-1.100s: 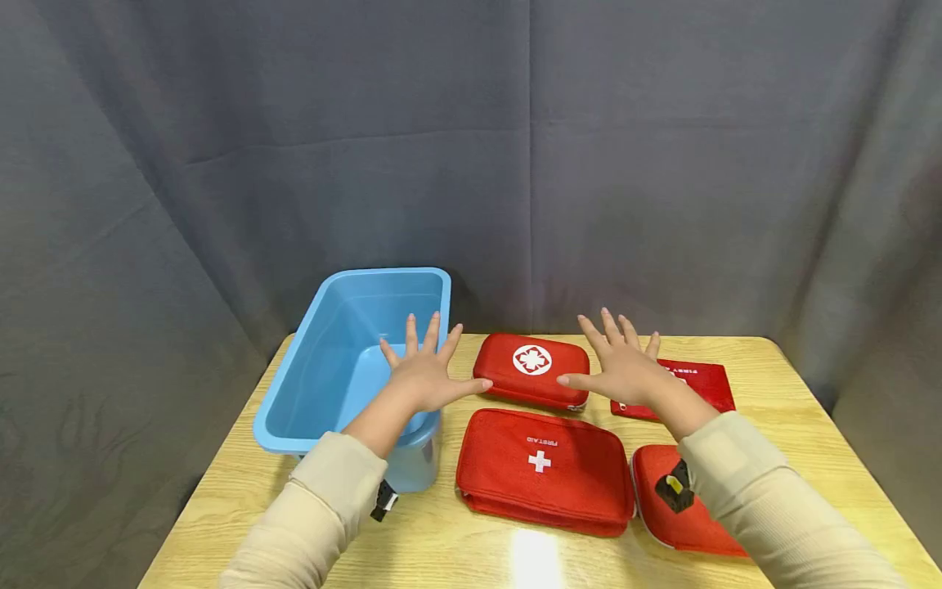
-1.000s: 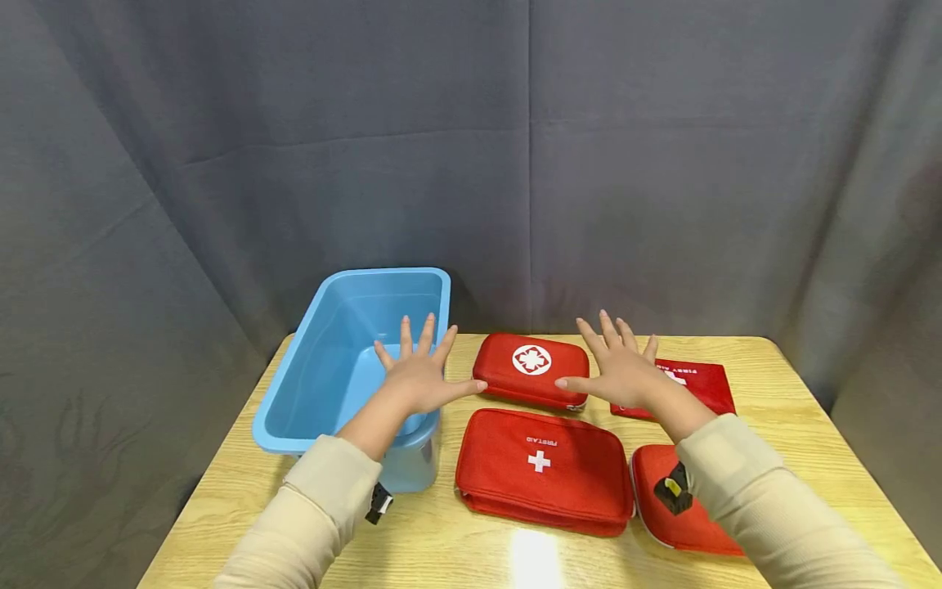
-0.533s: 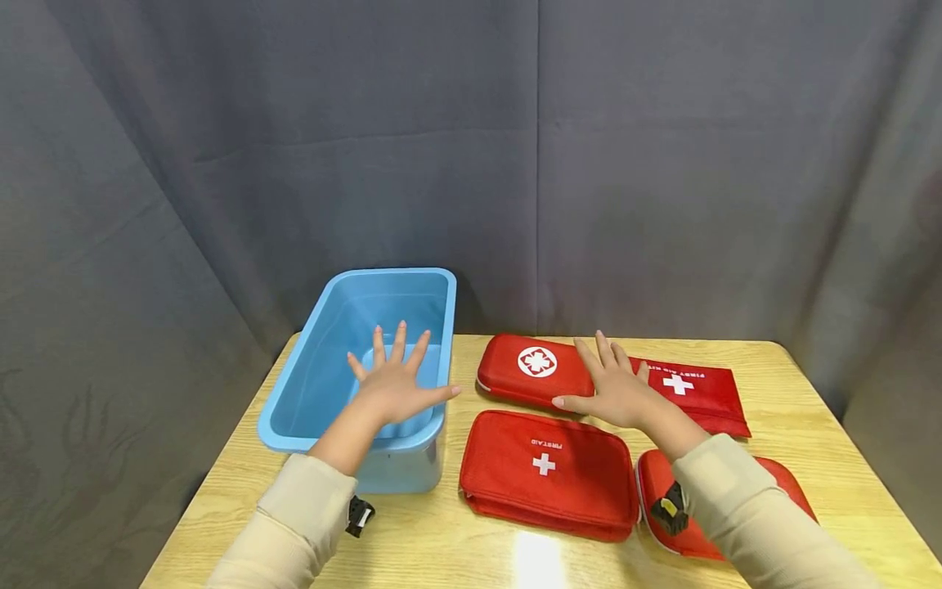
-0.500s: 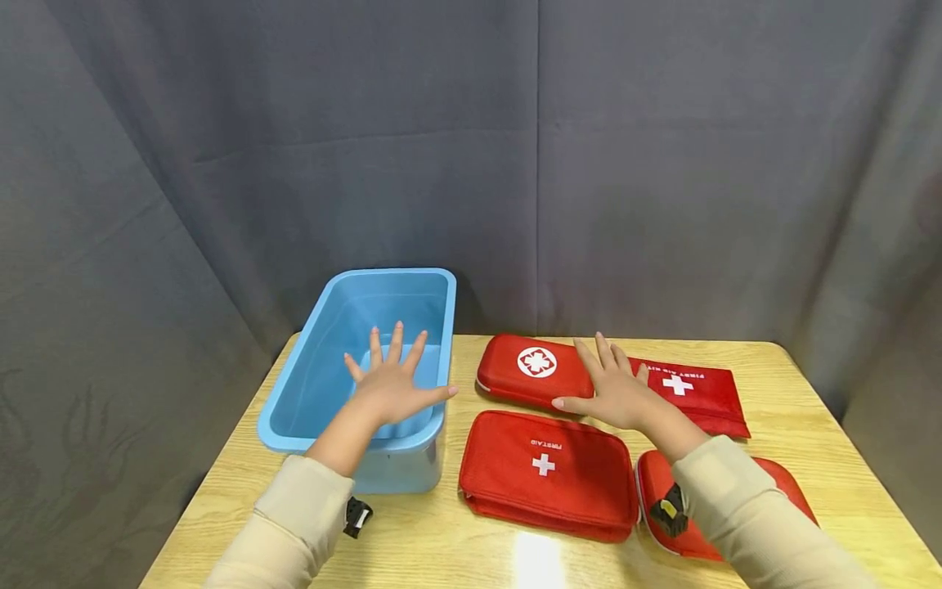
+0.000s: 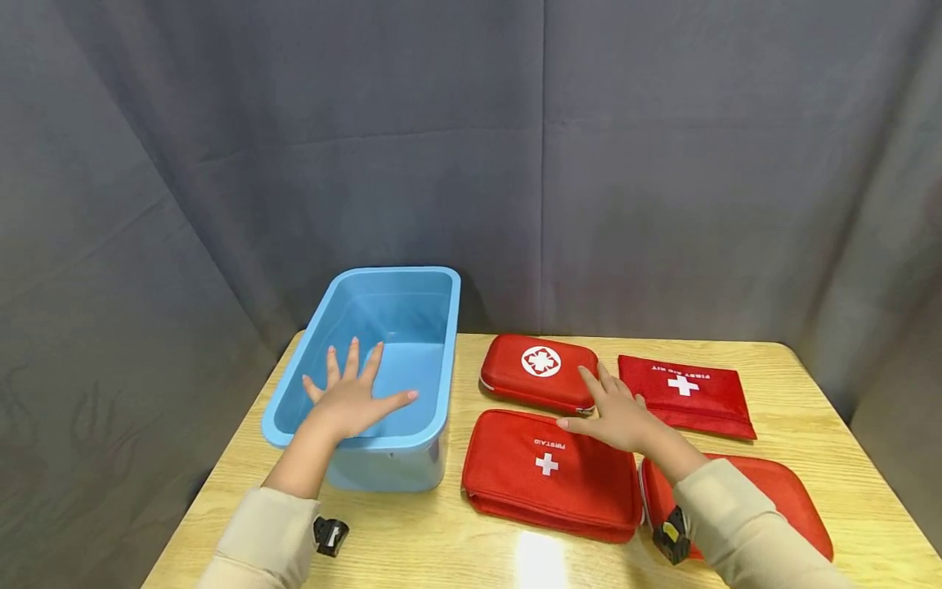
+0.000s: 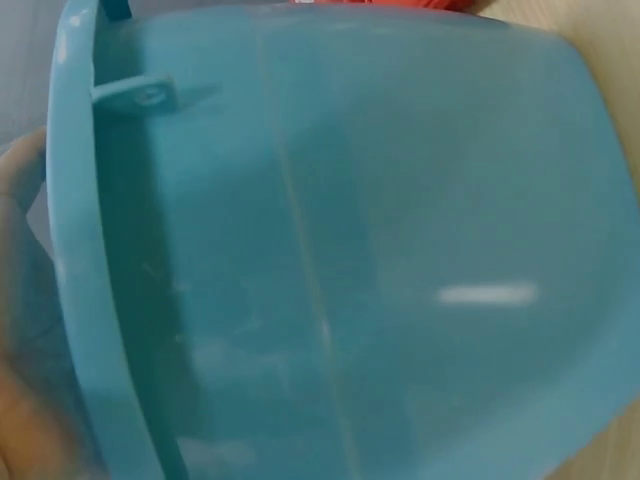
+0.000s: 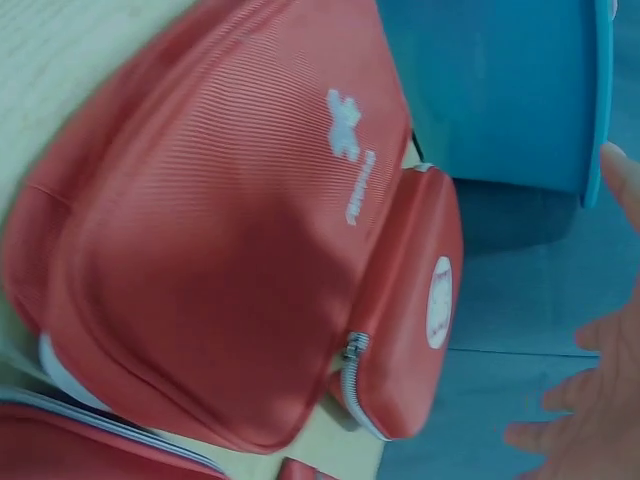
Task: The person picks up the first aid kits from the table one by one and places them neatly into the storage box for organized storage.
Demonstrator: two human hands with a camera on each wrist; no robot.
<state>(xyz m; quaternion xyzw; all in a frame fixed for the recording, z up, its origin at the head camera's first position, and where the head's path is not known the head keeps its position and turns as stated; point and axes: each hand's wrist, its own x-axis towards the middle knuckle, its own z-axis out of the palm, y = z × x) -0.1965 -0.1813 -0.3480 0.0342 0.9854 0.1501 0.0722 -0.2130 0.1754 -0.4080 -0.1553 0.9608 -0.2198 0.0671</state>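
My left hand [image 5: 344,407] hovers over the near part of a blue plastic tub [image 5: 392,444], fingers spread and holding nothing. In the left wrist view the tub's outer wall [image 6: 400,230] fills most of the picture. My right hand [image 5: 616,419] is held above several red first aid cases, its fingers spread. Below it lies a large red first aid case [image 5: 515,470] with a white cross. Behind that sits a smaller red case [image 5: 508,372] with a round white emblem. Right of the hand are a flat red pouch [image 5: 706,401] and another red case [image 5: 780,491], partly hidden by my sleeve.
The cases and tub stand on a light wooden table [image 5: 412,548]. A grey curtain [image 5: 662,164] hangs right behind the table's back edge. Bare wood shows along the front and right side. A small black wrist device [image 5: 329,536] shows below my left sleeve.
My left hand has moved left and down, from the tub's right rim to over its near part. My right hand has dropped slightly toward the large case. The view has shifted a little.
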